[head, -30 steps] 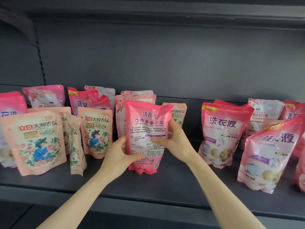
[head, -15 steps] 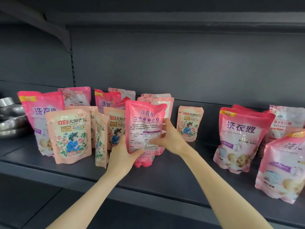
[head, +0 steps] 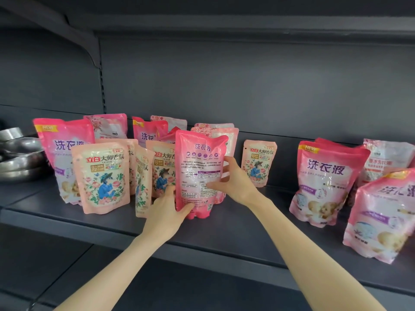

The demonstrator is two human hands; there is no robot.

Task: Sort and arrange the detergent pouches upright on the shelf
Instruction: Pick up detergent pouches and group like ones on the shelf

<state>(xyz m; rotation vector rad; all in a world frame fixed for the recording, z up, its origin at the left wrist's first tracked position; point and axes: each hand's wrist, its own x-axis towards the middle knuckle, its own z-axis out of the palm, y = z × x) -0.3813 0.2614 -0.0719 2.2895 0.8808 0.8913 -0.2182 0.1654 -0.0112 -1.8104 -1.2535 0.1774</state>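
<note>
A bright pink glossy plastic detergent pouch (head: 199, 171) stands mid-shelf with its printed back panel facing out, its base apparently resting on the dark grey metal shelf (head: 224, 232), just in front of the crowded left-hand group. The left hand (head: 167, 212) grasps its lower left edge, thumb across the face, likely to pin the soft base flat. The right hand (head: 233, 182) clasps the right edge higher up, fingers behind and thumb in front, which keeps the floppy top from folding over. Two hands suit a bag that sags. Beside it, pale peach floral pouches (head: 102, 176) stand facing forward, though one narrow peach pouch (head: 142, 182) is turned edge-on. To the right, a pink pouch with a baby picture (head: 323, 182) stands apart, and another pink pouch at the far right (head: 381, 216) leans, so both probably need sorting.
</note>
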